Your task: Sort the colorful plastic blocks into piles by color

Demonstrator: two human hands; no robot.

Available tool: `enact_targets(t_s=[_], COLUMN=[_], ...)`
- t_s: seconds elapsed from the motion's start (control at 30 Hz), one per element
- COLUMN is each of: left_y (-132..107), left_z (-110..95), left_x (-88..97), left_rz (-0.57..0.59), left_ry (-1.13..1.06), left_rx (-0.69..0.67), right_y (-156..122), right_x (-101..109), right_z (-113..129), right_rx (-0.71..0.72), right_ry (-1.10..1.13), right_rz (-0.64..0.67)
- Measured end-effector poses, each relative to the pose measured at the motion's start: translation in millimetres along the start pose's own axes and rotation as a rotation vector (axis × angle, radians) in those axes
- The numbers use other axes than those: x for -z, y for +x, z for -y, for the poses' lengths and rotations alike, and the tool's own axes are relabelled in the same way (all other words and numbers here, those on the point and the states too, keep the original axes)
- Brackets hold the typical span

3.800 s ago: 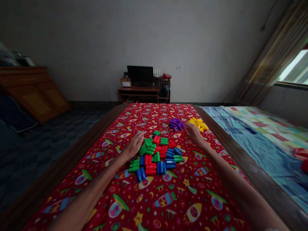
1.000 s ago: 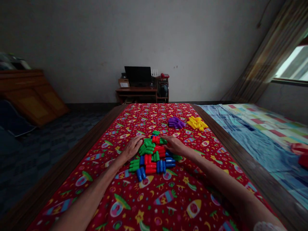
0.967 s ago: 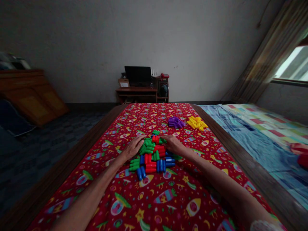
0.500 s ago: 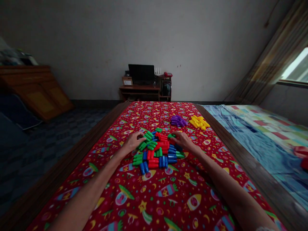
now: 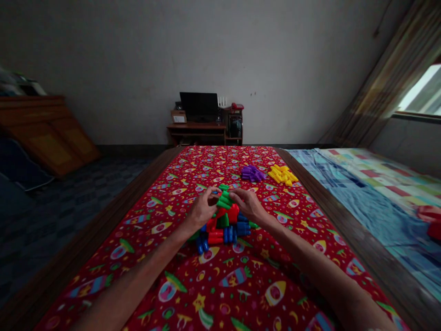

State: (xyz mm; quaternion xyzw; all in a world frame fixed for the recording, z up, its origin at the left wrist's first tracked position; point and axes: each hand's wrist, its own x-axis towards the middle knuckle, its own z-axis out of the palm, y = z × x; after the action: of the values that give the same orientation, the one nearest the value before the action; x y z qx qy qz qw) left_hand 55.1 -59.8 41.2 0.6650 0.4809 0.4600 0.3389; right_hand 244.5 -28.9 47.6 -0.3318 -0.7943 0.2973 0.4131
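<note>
Over a mixed pile of plastic blocks, my left hand [image 5: 202,209] and my right hand [image 5: 250,203] face each other. Between their fingertips are green blocks [image 5: 224,200], ribbed like joined tubes. Both hands are closed, each pinching the green blocks from its own side. Whether these are one joined piece or several is hard to tell. Beneath them lie red blocks [image 5: 215,238], blue blocks [image 5: 243,228] and another green block [image 5: 223,220]. My hands and the held blocks hide part of the pile.
A purple block pile [image 5: 253,173] and a yellow block pile [image 5: 283,175] sit farther back on the red patterned cloth [image 5: 237,289]. Wooden edges [image 5: 365,239] border the cloth. A bed [image 5: 347,184] adjoins on the right; a desk with a monitor [image 5: 199,106] stands behind.
My hands have come together from either side of the pile. Green blocks from the left side and a green block from the right are now lifted between them.
</note>
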Motion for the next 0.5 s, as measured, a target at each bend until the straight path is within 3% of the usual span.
enact_targets(t_s=[0.13,0.23,0.4,0.5], left_y=[-2,0,1,2], left_z=[6,13,17,19], left_x=[-2.4,5.3,14.4,15.7], left_rz=[-0.011,-0.045,-0.007,-0.004], left_ry=[0.161,0.339,0.411,0.403], left_rx=[-0.037,-0.056,-0.075,-0.087], right_y=[1,8,7,-12], right_x=[0,21,100,152], right_z=[-14,-31,-60,-78], right_rx=[-0.051,-0.147,-0.399,-0.616], right_ry=[-0.117,-0.195,-0.507,-0.679], right_rz=[0.015,-0.048,-0.156,-0.056])
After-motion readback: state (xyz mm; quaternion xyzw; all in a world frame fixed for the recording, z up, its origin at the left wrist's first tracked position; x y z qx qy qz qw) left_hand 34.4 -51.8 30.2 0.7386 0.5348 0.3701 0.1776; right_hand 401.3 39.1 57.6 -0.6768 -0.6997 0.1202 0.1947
